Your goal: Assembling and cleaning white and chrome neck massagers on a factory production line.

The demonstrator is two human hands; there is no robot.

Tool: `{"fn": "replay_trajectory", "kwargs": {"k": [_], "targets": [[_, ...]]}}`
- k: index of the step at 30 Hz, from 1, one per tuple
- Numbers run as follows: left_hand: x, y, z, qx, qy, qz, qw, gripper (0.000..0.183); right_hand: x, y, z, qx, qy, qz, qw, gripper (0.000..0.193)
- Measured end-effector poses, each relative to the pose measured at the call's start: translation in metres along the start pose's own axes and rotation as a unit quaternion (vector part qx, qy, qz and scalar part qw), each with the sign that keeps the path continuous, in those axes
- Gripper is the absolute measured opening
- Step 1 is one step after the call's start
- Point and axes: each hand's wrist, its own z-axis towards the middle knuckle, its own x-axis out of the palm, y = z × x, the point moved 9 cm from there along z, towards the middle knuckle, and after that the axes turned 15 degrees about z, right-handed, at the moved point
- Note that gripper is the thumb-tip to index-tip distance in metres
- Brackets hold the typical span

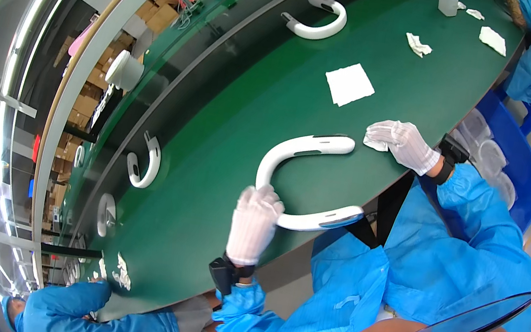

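Observation:
A glossy white U-shaped neckband (pixel 272 155) with dark inset patches lies on the green tabletop in front of me. My left hand (pixel 254 225), in a white striped glove, is closed around the curved part of the band, with the fingertips on top. To the right, near the band's far tip, my right hand (pixel 406 145) is gloved too. Its fingers are pressed together on a small white wipe (pixel 375 143), held over the table and apart from the band.
A folded white cloth (pixel 350 84) and a crumpled wipe (pixel 418 45) lie beyond. More neckbands (pixel 327 28) rest along the dark strip at the back. At right are a dispenser bottle (pixel 448 3) and a blue bin (pixel 522 168). Co-workers in blue sit at both ends.

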Motion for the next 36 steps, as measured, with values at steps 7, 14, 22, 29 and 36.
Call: {"fn": "replay_trajectory", "kwargs": {"k": [7, 14, 22, 29, 36], "targets": [[0.012, 0.084, 0.071, 0.010, -0.063, 0.165, 0.984, 0.009, -0.034, -0.013, -0.017, 0.060, -0.143, 0.092, 0.984, 0.026], [0.086, 0.177, 0.165, 0.073, -0.087, 0.247, 0.962, 0.019, -0.035, -0.015, -0.010, 0.038, -0.132, 0.117, 0.984, 0.023], [0.134, 0.306, 0.254, -0.245, 0.028, 0.226, 0.943, 0.050, -0.034, -0.006, 0.003, 0.057, -0.070, 0.047, 0.995, 0.024], [0.184, 0.324, 0.277, -0.398, 0.077, -0.113, 0.907, 0.065, -0.032, 0.004, 0.016, 0.120, -0.032, 0.075, 0.989, 0.025], [0.175, 0.271, 0.235, -0.393, 0.138, -0.185, 0.890, 0.074, -0.008, -0.026, -0.004, 0.224, -0.033, 0.212, 0.951, 0.027]]}}
